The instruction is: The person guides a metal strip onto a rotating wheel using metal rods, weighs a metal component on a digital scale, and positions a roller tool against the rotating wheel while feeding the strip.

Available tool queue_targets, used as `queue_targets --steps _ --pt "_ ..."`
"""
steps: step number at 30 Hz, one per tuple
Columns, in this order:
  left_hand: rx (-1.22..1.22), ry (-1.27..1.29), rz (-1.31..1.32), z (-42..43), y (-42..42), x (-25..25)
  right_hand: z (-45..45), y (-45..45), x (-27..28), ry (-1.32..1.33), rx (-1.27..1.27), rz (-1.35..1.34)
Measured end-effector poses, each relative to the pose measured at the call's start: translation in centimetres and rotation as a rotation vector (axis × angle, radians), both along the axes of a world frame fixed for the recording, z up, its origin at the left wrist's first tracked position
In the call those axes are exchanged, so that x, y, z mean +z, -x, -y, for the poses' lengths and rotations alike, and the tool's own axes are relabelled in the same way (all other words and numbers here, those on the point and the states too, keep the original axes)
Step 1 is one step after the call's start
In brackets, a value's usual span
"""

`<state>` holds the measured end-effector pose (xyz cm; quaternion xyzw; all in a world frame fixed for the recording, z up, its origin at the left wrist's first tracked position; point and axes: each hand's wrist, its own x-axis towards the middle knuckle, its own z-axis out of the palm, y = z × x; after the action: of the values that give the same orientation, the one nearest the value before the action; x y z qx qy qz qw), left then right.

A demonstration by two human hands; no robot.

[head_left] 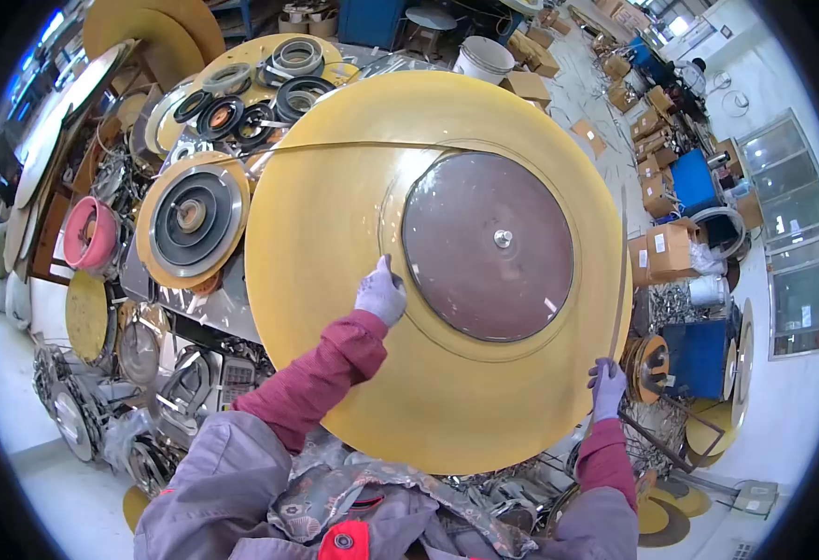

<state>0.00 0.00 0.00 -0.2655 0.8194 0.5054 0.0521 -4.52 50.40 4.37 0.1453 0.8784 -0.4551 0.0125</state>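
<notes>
Far left of the left hand's fingers, a glossy pink, round hollow form stands beside tangled metal scraps. Nearer, but still left of them, a dark wheel with concentric, stepped rings lies on a smaller tan disc above a grey table. The left hand, in a pale fabric glove, lies over a broad, smooth yellow disc; one finger points up and away, and whether the fingers pinch anything cannot be told. Beyond them, a thin, narrow strip crosses the yellow surface. Just right of these fingers sits a flat, glossy maroon disc with a shiny metal knob. The gloved right hand is at the yellow disc's right rim, fingers curled; what they grip is unclear. Beyond them to the right are brown cardboard boxes.
</notes>
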Motion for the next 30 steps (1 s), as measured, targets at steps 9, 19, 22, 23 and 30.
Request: queue_targets --steps 9,19,22,23,30 --pt "0.259 -0.41 -0.102 -0.1 3.6 -3.1 3.0 -11.8 -5.0 -0.027 -0.119 0.134" --pt "0.094 -0.067 -0.13 0.5 4.3 0.7 21.3 -22.9 -2.3 0.293 0.012 0.279" --pt "0.001 -0.082 -0.081 3.8 8.0 1.4 24.0 -20.5 0.4 0.256 -0.005 0.088" --pt "-0.025 -0.145 -0.061 4.5 8.5 1.4 24.7 -19.0 1.7 0.237 -0.022 -0.003" --pt "-0.028 0.343 -0.669 4.5 -0.7 -0.8 22.8 -9.5 7.0 0.29 0.129 0.088"
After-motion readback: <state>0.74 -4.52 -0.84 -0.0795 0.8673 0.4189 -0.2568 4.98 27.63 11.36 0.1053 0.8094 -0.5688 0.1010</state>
